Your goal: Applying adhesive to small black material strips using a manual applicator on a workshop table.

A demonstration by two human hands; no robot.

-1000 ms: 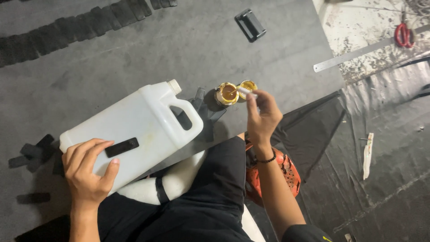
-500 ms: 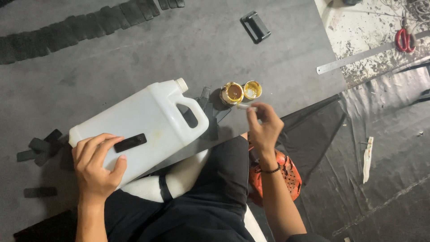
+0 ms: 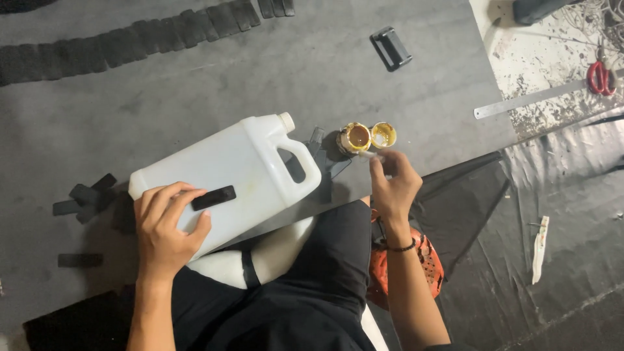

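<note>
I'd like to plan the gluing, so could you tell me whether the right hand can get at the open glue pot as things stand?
Probably yes: the right hand sits just below the glue pot, its small stick already at the rim, with nothing between them.
</note>
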